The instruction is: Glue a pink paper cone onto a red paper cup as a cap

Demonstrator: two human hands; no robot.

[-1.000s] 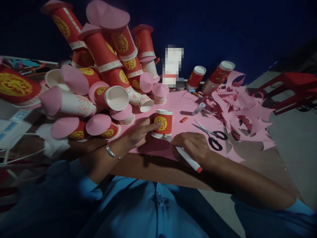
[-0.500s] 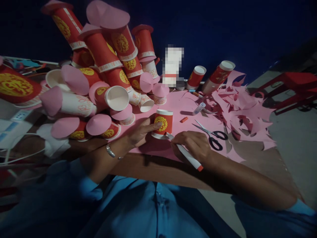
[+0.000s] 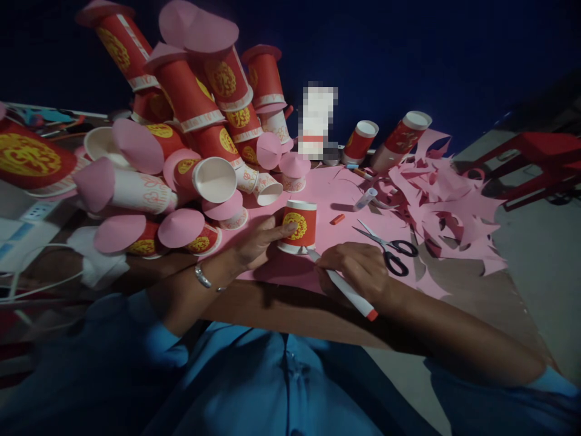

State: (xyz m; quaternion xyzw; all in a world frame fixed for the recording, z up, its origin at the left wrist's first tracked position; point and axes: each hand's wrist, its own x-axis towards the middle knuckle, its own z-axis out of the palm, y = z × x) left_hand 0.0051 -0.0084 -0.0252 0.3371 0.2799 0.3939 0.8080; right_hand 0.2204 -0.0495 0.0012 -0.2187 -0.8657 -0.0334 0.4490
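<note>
At the near side of the table (image 3: 281, 306): a person in a blue shirt (image 3: 254, 375) works with both hands over pink paper (image 3: 336, 184).
Red paper cup (image 3: 309, 225): held upright at the middle of the near side, its round yellow emblem facing the wearer, a white band at top and bottom.
Left hand (image 3: 262, 241): fingers grasping the cup from its left, the thumb across the emblem; a silver bracelet (image 3: 202, 277) circles the wrist.
Right hand (image 3: 356, 266): fingers clenched round a white marker (image 3: 347, 292), its red end towards the near right and its tip at the cup's lower band; whether tip and cup touch is too fine to tell.
Scissors (image 3: 394, 255): lying open just beyond the right hand, black handles to the right, blades pointing far left.
Marker cap (image 3: 337, 219): small and orange-red, on the pink paper between the cup and the scissors.
Cup pile (image 3: 184, 91): stacked and lying across the left and far left, many of the red and white cups topped with pink paper cones (image 3: 180, 228).
Far right: two red cups (image 3: 360, 143) near a heap of cut pink scraps (image 3: 447, 206).
Beyond the table, right: a red stool (image 3: 547, 157) on the floor.
</note>
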